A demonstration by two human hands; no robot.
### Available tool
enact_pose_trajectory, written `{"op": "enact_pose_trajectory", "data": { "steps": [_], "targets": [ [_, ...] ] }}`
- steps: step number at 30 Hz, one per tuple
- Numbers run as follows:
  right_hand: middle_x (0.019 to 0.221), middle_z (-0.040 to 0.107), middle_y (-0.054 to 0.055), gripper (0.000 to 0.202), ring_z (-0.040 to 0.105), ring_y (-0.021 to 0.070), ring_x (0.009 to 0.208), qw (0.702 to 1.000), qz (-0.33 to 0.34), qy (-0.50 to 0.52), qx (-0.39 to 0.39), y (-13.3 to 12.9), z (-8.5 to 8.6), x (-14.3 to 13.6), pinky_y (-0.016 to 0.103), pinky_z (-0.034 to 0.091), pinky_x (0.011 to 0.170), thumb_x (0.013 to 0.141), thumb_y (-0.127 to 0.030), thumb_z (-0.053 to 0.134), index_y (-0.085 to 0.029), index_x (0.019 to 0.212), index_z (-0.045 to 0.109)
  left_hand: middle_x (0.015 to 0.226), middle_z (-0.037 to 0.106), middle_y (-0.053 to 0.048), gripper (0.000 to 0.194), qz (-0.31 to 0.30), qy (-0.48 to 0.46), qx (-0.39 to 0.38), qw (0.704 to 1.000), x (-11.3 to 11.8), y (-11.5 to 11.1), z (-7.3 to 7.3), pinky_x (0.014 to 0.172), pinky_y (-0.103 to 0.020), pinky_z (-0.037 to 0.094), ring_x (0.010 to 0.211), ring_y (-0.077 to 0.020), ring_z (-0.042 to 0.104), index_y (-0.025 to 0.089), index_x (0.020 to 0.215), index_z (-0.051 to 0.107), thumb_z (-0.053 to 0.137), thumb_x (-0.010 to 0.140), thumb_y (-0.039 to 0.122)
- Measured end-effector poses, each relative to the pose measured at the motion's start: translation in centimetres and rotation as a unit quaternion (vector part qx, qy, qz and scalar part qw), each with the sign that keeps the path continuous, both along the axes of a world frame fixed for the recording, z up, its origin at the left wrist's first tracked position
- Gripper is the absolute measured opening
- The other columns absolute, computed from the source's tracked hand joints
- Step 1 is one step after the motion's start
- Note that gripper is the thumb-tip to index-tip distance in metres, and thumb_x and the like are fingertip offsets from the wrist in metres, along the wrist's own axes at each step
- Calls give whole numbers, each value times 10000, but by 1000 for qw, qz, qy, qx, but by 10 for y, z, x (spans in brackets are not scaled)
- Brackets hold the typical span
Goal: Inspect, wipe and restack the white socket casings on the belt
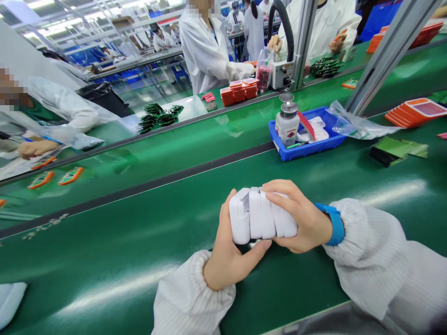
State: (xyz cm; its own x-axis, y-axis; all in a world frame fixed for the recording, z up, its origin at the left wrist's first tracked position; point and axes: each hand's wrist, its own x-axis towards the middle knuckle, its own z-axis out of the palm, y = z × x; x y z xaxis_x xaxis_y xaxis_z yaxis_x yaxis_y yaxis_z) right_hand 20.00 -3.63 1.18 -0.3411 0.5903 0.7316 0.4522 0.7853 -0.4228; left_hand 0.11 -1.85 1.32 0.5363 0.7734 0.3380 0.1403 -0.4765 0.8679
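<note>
Between my two hands, just above the green work surface [146,223], is a row of white plastic housings [261,216] pressed side by side. My left hand [232,253] grips the row's left end, its thumb along the lower edge. From the right, my right hand [302,218] wraps the other end, with fingers over the top and a blue wrist strap [335,224] at the cuff. My fingers partly cover the housings, so their inner faces and exact number are hidden.
Beyond my hands stands a blue tray [310,148] with a white pump bottle [287,123]. Right of it lie a plastic bag [365,125], stacked orange frames [415,111] and green-black pieces [394,151]. A metal post [384,60] rises there. Co-workers sit across the conveyor belt [157,158]. A pale object [10,302] lies lower left.
</note>
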Motion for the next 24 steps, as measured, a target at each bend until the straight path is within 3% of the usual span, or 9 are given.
{"op": "enact_pose_trajectory", "data": {
  "steps": [7,11,13,17,21,24],
  "targets": [
    [1268,340,140,759,386,331,1162,1000,0,4,-23,0,0,0,518,390,955,748,-172,559,-200,1417,201,1423,288,-111,957,-7,9,-27,1000,-1,0,-1,1071,-461,314,1295,-296,334,265,1432,102,706,693,198],
    [1258,354,159,739,381,329,1163,999,-1,5,-51,4,-4,2,505,396,951,758,-210,579,-164,1402,220,1488,190,-100,894,0,30,-49,998,-1,3,-3,1097,-447,275,1349,-293,246,256,1433,116,670,733,204],
    [1258,361,168,751,372,331,1167,998,-7,3,-69,7,-6,4,507,390,957,753,-238,599,-146,1398,226,1476,233,-101,803,8,43,-62,997,0,4,-3,1098,-439,277,1347,-281,261,246,1425,165,632,773,207],
    [1273,372,167,816,355,327,1176,994,-25,-4,-106,12,-13,6,518,372,972,726,-273,652,-142,1403,217,1353,432,-89,562,-5,61,-73,995,2,6,-3,1040,-414,369,1242,-251,430,262,1358,330,554,844,213],
    [1292,371,164,846,357,327,1177,993,-40,-26,-104,15,-12,12,527,362,976,731,-290,674,-145,1412,194,1336,449,-70,482,4,56,-74,996,3,6,-1,1019,-384,398,1231,-233,441,277,1325,383,528,869,222],
    [1301,370,162,818,360,335,1183,994,-58,-51,-81,15,0,23,538,350,984,763,-316,665,-155,1415,197,1369,415,-60,505,28,43,-73,996,3,7,-1,1027,-361,394,1261,-225,408,286,1344,360,528,871,225]
  ]
}}
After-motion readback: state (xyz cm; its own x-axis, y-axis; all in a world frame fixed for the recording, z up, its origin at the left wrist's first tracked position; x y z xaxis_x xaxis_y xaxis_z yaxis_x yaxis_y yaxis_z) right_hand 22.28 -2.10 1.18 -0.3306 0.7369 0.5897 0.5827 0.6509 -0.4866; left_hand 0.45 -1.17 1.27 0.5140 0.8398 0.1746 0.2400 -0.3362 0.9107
